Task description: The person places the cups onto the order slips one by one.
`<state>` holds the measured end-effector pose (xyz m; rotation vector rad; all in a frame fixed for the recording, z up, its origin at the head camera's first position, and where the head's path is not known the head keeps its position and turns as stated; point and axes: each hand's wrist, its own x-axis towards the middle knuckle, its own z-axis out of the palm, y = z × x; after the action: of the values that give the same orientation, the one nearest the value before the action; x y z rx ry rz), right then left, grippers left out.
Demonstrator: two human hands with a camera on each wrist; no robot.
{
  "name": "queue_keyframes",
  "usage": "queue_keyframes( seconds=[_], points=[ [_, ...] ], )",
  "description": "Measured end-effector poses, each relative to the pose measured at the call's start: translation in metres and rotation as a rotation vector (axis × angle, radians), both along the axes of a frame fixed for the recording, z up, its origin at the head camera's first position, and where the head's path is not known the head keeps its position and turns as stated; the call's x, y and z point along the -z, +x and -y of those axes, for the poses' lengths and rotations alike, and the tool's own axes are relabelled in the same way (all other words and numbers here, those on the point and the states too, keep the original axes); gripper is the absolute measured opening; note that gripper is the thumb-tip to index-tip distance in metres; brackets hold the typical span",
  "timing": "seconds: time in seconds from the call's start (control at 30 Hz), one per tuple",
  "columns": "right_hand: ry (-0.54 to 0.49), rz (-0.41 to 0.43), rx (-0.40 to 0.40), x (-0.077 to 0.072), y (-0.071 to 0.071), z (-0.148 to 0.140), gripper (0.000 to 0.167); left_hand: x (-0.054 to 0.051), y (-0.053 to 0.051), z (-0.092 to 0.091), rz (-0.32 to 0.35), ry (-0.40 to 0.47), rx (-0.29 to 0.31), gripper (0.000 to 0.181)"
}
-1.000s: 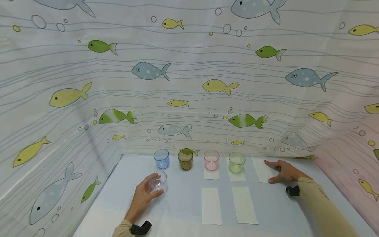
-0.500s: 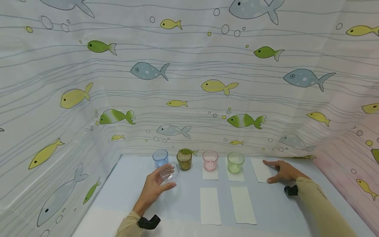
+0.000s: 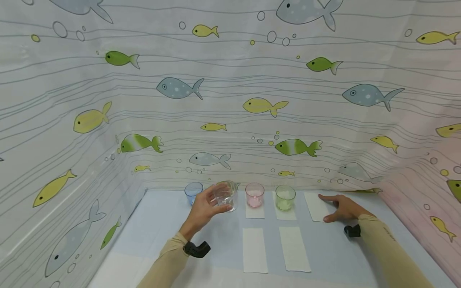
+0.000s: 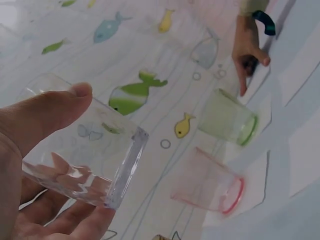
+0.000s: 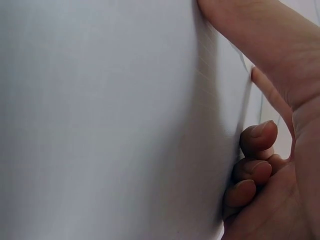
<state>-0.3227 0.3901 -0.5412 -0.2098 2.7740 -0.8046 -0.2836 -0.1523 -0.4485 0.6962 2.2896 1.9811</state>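
The clear glass (image 3: 226, 198) is in my left hand (image 3: 204, 206), gripped between thumb and fingers, left of the pink glass (image 3: 254, 196) and green glass (image 3: 285, 199). My right hand (image 3: 342, 209), thumb and forefinger spread, touches the rightmost paper strip (image 3: 314, 208). The blue glass (image 3: 192, 193) stands partly hidden behind my left hand.

The pale table (image 3: 336, 250) carries white papers (image 3: 255, 252) and a blue glass (image 3: 192, 194).

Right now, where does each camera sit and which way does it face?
Head: worn on the head, facing forward and down at the table; left hand, right hand and sleeves show.
Left wrist: worn there, facing the held clear glass; both hands show.
Right wrist: worn there, facing a pale surface; the right hand shows.
Head and left wrist both show the pink glass.
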Motion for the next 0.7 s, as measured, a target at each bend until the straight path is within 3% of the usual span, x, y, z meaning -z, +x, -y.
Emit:
queue_keyframes(
  seconds=[0.23, 0.47, 0.7],
  points=[
    [-0.005, -0.001, -0.005, -0.002, 0.001, 0.001, 0.113, -0.013, -0.012, -0.027, -0.027, 0.029, 0.104, 0.074],
    [-0.021, 0.007, -0.018, -0.005, 0.005, 0.004, 0.111, -0.024, -0.020, -0.058, -0.077, -0.026, 0.150, 0.071],
    [-0.013, -0.003, -0.013, -0.004, 0.002, 0.001, 0.112, -0.040, -0.030, -0.093, -0.081, -0.049, 0.236, 0.069]
  ],
)
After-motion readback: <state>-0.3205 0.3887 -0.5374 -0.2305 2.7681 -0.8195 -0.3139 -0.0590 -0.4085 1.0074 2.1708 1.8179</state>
